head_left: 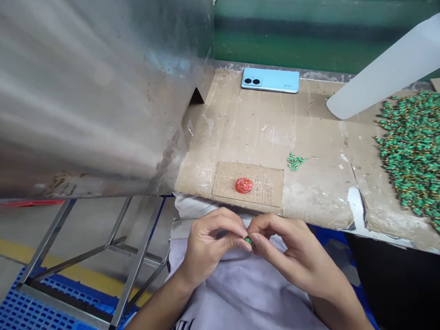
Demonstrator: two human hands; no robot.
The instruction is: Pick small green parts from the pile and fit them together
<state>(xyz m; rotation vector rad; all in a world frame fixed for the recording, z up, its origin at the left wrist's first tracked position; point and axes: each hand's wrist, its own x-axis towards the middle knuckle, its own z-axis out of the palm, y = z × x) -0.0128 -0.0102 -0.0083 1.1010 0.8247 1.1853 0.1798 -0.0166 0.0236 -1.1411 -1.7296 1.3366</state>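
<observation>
My left hand (215, 236) and my right hand (287, 245) meet in front of my body, just below the table edge. Thumb and fingers of each hand are pinched on a small green piece (249, 240); the fingertips cover most of it. It resembles the loose green pieces on the table, though its exact kind is too small to make out. Beyond my hands a glossy red-orange lump (244, 185) sits on a rough cardboard pad (268, 188). A small cluster of green pieces (294, 162) lies to the right of the pad.
A large heap of green and brass-coloured pieces (412, 156) covers the table's right side. A pale blue phone (275, 81) lies at the back. A white translucent tube (385, 68) slants in from the right. A large metal panel (103, 101) blocks the left, above a metal frame (134, 266).
</observation>
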